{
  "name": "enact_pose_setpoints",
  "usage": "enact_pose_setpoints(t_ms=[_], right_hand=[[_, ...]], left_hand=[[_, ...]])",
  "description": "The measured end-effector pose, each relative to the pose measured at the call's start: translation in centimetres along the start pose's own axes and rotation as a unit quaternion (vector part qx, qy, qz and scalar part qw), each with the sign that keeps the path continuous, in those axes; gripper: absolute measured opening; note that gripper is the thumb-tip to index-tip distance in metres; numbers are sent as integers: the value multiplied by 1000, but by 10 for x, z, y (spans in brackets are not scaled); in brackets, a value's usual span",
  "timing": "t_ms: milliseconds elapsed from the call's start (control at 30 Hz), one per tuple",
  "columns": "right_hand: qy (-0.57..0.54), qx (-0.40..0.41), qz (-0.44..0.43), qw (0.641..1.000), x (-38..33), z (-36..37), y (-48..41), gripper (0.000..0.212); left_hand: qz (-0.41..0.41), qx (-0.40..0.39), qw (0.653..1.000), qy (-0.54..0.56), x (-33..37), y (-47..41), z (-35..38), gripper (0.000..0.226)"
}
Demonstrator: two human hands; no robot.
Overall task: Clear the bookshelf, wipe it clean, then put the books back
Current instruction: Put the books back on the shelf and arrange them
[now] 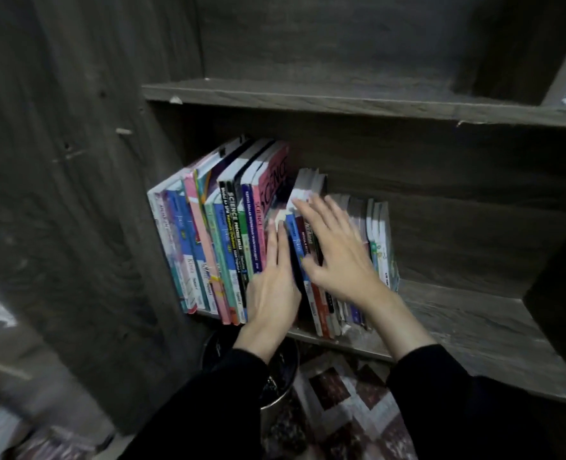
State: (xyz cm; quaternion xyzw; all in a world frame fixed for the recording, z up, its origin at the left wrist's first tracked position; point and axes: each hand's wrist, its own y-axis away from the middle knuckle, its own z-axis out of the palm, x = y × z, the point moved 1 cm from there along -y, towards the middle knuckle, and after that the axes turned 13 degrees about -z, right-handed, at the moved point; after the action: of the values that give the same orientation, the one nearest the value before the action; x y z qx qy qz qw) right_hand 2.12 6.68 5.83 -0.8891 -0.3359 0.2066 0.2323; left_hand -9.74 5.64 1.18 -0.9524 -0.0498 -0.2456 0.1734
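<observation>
A row of upright books [215,240] fills the left part of a dark wooden bookshelf [474,323], their spines facing me. Taller schoolbooks stand at the left, shorter thin books [379,240] at the right. My left hand [271,283] lies flat against the spines in the middle of the row, fingers together and pointing up. My right hand [338,247] rests on the tops and spines of the shorter books, fingers spread; it is blurred. Neither hand grips a book. Both arms wear black sleeves.
The shelf board above [341,97] holds nothing in view. The right part of the book shelf is bare wood. A thick side panel [75,194] stands at the left. Below the shelf sit a round metal bin [275,386] and a patterned rug [351,410].
</observation>
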Motion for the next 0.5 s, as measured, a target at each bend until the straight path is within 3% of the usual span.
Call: enact_pose_setpoints(t_ms=[67, 267, 500], right_hand=[[-2, -43, 3, 999, 5, 0, 2, 86], [-21, -63, 11, 998, 8, -2, -1, 89], [-51, -76, 15, 996, 9, -3, 1, 90]], left_hand=[[-21, -16, 999, -34, 5, -8, 1, 89], [-35, -30, 998, -43, 10, -6, -1, 81], [4, 26, 999, -19, -2, 20, -5, 76]])
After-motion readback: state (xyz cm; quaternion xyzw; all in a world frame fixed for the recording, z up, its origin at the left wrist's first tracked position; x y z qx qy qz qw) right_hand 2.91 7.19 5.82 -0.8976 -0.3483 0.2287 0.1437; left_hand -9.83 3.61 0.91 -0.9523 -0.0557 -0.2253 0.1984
